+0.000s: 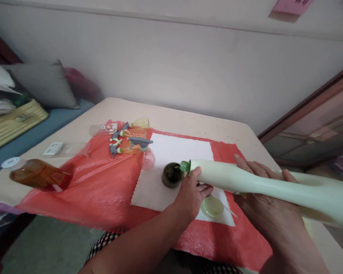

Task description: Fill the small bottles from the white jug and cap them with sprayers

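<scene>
A large pale green plastic jug (223, 175) lies tilted almost level, its green spout (185, 166) pointing left. The spout tip is at the top of a dark, round glass vessel (172, 176), whose opening is hard to make out. My right hand (263, 190) wraps around the jug from below, fingertips showing over its far side. My left hand (196, 188) supports the jug's mouth from underneath, thumb against the rim and the other fingers below it. Close to my left hand, a pale greenish round dish (212, 206) sits on the white sheet (157, 194).
Red plastic sheeting (103, 190) covers much of the table (223, 125). Several spray bottles (134, 133) with grey triggers lie at the back left. A pink round item (148, 159) is near them. A large bottle of amber liquid (40, 174) lies at the left.
</scene>
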Tool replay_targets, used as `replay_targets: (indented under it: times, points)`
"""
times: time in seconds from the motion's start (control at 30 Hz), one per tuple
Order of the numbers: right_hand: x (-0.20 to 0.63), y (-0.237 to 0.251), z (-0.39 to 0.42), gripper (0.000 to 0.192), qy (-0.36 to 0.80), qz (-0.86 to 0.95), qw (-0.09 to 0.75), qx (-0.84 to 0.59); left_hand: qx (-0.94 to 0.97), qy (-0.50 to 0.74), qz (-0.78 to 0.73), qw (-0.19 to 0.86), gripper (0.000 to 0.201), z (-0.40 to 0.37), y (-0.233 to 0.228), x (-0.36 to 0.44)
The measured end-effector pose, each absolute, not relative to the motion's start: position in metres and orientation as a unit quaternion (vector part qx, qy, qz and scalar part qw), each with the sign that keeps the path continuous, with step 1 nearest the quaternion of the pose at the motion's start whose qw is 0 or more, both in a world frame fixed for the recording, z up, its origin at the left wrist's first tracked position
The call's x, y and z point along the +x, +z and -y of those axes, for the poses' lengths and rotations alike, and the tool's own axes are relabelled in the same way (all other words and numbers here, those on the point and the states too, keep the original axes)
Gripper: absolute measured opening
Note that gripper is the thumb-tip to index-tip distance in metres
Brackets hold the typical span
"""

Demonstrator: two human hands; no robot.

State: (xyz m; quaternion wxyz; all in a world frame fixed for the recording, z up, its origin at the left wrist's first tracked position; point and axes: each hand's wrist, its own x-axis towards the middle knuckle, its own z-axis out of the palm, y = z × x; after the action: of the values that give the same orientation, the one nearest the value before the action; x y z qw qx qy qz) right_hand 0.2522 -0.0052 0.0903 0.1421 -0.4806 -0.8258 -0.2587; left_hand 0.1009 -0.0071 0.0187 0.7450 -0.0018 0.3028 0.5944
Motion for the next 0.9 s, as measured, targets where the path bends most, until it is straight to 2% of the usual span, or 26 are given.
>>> replay_targets:
  times: [0.37,0.9]
  points:
    - [0.2502,0.0955,0.0097,0.066,-0.261,0.823,0.107,-0.494,-0.017,0.587,-0.310,0.748,0.050,0.0066,0.0207,0.0998]
    - [0.2493,0.0951,0.0076,0.061,-0.300,0.811,0.117,-0.488,-0.010,0.579,-0.301,0.758,0.052,0.0060,0.0193,0.0993]
